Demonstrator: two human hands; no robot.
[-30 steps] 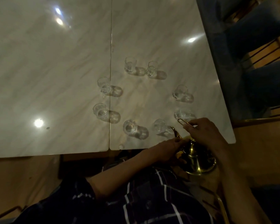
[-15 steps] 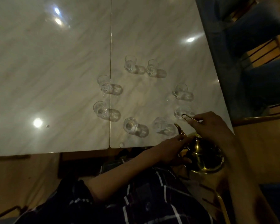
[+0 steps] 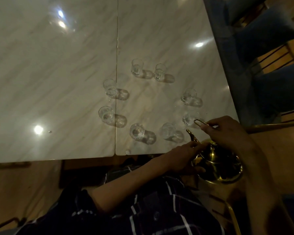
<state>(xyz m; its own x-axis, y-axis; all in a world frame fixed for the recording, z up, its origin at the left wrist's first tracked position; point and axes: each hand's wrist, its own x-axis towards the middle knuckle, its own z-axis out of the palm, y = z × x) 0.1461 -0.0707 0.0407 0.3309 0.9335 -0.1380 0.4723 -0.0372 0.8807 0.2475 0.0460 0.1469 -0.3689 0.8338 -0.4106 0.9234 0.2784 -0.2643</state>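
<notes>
A shiny brass teapot (image 3: 217, 165) hangs just off the near right corner of the marble table (image 3: 58, 73), its spout (image 3: 191, 135) pointing up over the table edge. My right hand (image 3: 227, 131) grips the thin wire handle (image 3: 199, 122) above the pot. My left hand (image 3: 183, 156) holds the pot's side below the spout. Several small clear glasses stand in a ring on the table; the closest ones (image 3: 167, 131) (image 3: 187, 118) are just beyond the spout.
Blue upholstered chairs (image 3: 270, 34) stand along the table's right side. A seam (image 3: 117, 73) divides the tabletop. Wooden floor (image 3: 24, 192) shows below the near edge. My dark checked shirt (image 3: 143, 217) fills the bottom of the view.
The teapot and both hands have shifted slightly right and up, lifting the wire handle nearer the glass at the right corner. The glasses have not moved.
</notes>
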